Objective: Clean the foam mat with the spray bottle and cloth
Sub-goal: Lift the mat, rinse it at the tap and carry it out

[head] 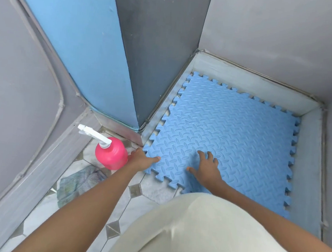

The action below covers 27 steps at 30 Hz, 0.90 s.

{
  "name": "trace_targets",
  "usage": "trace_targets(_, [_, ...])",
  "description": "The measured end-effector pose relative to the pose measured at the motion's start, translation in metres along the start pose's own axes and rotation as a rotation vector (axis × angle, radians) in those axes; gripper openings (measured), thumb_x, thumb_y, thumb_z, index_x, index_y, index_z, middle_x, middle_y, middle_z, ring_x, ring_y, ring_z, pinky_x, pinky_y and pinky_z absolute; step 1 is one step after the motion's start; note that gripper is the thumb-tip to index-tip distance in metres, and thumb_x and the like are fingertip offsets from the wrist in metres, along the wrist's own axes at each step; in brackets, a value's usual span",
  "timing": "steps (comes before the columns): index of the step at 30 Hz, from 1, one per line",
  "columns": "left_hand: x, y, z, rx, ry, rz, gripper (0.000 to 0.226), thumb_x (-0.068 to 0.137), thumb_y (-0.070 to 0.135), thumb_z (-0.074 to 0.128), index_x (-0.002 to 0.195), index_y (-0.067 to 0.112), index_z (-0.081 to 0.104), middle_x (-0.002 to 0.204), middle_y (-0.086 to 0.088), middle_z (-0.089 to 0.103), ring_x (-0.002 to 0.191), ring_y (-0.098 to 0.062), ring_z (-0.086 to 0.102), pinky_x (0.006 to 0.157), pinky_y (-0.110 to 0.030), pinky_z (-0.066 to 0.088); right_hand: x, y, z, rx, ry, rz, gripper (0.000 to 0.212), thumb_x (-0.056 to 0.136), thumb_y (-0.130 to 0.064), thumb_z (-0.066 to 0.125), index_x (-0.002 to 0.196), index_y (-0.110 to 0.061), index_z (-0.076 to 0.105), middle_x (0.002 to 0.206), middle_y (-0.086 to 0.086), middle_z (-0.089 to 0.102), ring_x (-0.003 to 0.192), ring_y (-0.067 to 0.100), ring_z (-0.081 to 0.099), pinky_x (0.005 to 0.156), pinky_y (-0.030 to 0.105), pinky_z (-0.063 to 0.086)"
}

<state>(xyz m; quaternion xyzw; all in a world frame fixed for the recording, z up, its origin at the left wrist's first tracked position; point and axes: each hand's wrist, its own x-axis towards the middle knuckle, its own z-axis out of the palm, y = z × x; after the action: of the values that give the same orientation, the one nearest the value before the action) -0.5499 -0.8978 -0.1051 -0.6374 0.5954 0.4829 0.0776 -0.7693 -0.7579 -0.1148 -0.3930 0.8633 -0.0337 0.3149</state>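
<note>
A blue foam mat [240, 136] of interlocking tiles lies on the floor in a corner. My left hand [141, 158] rests on the mat's near left corner, with the thumb on top and the other fingers hidden at its edge. My right hand [207, 167] lies flat on the mat with fingers spread, holding nothing. A pink spray bottle [111, 153] with a white trigger head stands on the tiles just left of my left hand. A crumpled pale cloth [78, 182] lies on the floor in front of the bottle, beside my left forearm.
Grey walls [279, 39] and a blue panel [84, 38] enclose the corner, with a pale skirting [245, 76] round the mat. The floor [131, 209] is light tile with dark diamonds. My light-coloured clothing [202, 233] fills the lower middle.
</note>
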Motion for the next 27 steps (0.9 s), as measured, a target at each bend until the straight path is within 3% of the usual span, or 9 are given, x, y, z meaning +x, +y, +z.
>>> trace_targets(2, [-0.002, 0.004, -0.002, -0.142, -0.022, 0.037, 0.061, 0.067, 0.056, 0.079, 0.109, 0.015, 0.059, 0.116, 0.008, 0.062, 0.104, -0.017, 0.062, 0.090, -0.029, 0.049, -0.006, 0.001, -0.001, 0.021, -0.010, 0.039, 0.084, 0.091, -0.054, 0.068, 0.157, -0.028, 0.024, 0.167, 0.012, 0.013, 0.148, 0.043, 0.019, 0.114, 0.058, 0.036])
trace_targets(5, [-0.009, 0.008, -0.010, -0.240, -0.006, 0.147, 0.046, 0.074, 0.041, 0.081, 0.105, 0.014, 0.060, 0.114, 0.001, 0.064, 0.095, -0.017, 0.063, 0.088, -0.034, 0.053, -0.014, -0.002, -0.005, 0.071, -0.023, 0.037, 0.077, 0.095, -0.052, 0.064, 0.158, -0.030, 0.024, 0.167, 0.011, 0.014, 0.148, 0.044, 0.020, 0.115, 0.055, 0.033])
trace_targets(7, [-0.019, 0.015, -0.017, -0.242, 0.030, 0.219, 0.043, 0.076, 0.041, 0.080, 0.099, 0.013, 0.055, 0.117, -0.003, 0.059, 0.091, -0.019, 0.060, 0.084, -0.037, 0.052, -0.021, -0.002, -0.011, 0.126, -0.013, 0.021, 0.074, 0.098, -0.049, 0.062, 0.159, -0.030, 0.024, 0.168, 0.012, 0.014, 0.149, 0.044, 0.019, 0.116, 0.053, 0.032])
trace_targets(11, [-0.051, 0.045, -0.037, -0.185, 0.081, 0.343, 0.044, 0.081, 0.040, 0.075, 0.100, 0.009, 0.050, 0.115, -0.002, 0.057, 0.084, -0.018, 0.059, 0.066, -0.026, 0.043, -0.037, -0.002, -0.032, 0.238, 0.030, -0.042, 0.072, 0.098, -0.047, 0.063, 0.159, -0.031, 0.028, 0.168, 0.012, 0.018, 0.151, 0.041, 0.023, 0.119, 0.051, 0.029])
trace_targets(17, [-0.104, 0.089, -0.074, -0.122, 0.199, 0.474, 0.039, 0.081, 0.039, 0.074, 0.090, 0.010, 0.049, 0.072, -0.003, 0.052, 0.053, -0.014, 0.049, 0.052, -0.028, 0.031, -0.059, -0.017, -0.074, 0.341, 0.086, -0.131, 0.078, 0.092, -0.058, 0.065, 0.158, -0.035, 0.030, 0.167, 0.006, 0.026, 0.151, 0.033, 0.031, 0.122, 0.050, 0.031])
trace_targets(27, [-0.178, 0.131, -0.146, -0.013, 0.399, 0.695, 0.035, 0.083, 0.032, 0.074, 0.086, 0.008, 0.048, 0.059, 0.001, 0.037, 0.049, -0.016, 0.028, 0.048, -0.031, 0.021, -0.088, -0.077, -0.128, 0.496, 0.138, -0.321, 0.082, 0.091, -0.059, 0.067, 0.159, -0.030, 0.032, 0.165, -0.002, 0.033, 0.153, 0.018, 0.030, 0.123, 0.036, 0.027])
